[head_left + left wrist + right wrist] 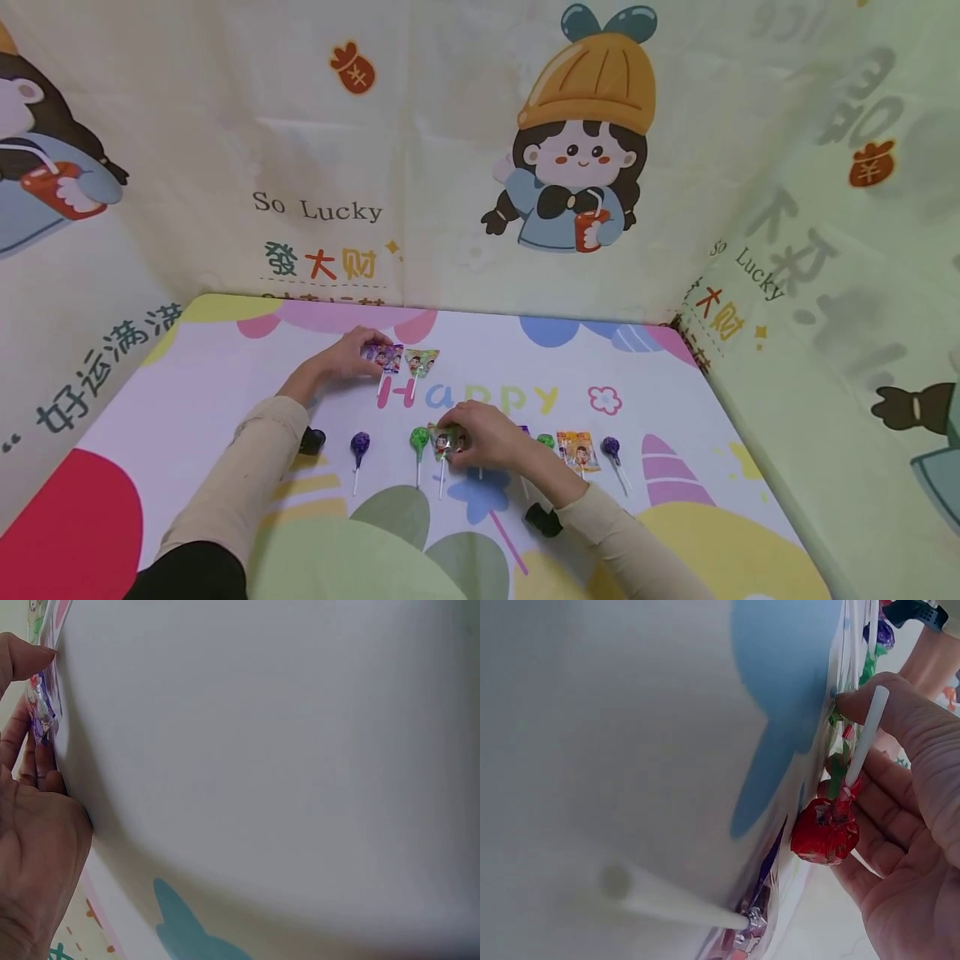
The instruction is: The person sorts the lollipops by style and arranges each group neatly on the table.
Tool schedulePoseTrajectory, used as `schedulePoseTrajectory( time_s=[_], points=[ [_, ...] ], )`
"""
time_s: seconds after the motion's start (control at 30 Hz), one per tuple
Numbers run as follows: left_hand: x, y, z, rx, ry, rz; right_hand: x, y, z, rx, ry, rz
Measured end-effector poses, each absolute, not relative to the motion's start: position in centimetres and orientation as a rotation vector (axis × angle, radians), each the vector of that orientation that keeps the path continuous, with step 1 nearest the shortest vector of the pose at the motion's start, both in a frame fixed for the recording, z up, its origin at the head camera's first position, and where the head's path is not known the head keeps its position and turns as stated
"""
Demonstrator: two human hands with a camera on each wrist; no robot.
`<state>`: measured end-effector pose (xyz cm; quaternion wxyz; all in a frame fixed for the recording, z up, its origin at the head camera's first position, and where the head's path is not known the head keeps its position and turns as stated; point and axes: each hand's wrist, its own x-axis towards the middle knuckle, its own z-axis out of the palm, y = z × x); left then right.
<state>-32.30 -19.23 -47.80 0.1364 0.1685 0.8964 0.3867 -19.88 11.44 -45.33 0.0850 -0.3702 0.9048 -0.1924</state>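
Observation:
At the back of the table, my left hand (351, 355) pinches the edge of a flat lollipop in a purple wrapper (388, 357). The left wrist view shows thumb and fingers on either side of that wrapper (42, 712). Right of it lies a lollipop in a pale green wrapper (421, 362). My right hand (486, 435) pinches another flat green-wrapped lollipop (442, 440) in the front row. A round red lollipop (826, 834) sits under my right palm, seen in the right wrist view. Left of the right hand are a round green lollipop (419, 440) and a round purple one (360, 445).
Right of my right hand lie an orange-wrapped lollipop (578, 452), another round purple lollipop (611, 450) and a partly hidden green one (546, 440). Black wrist camera parts (543, 520) sit under the right wrist. A printed cloth wall (450, 167) rises behind the table (480, 333).

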Motion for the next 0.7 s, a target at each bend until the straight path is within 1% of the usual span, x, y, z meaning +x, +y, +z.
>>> schedulePoseTrajectory(
  time_s=[0.43, 0.7],
  points=[
    [-32.2, -19.2, -47.6, 0.463, 2.567, 1.147, -21.2, 11.6, -45.0, -1.180, 2.662, -0.556],
    [-32.2, -19.3, -47.3, 0.441, 2.554, 1.146, -21.7, 11.6, -44.8, -1.139, 2.636, -0.592]
  ],
)
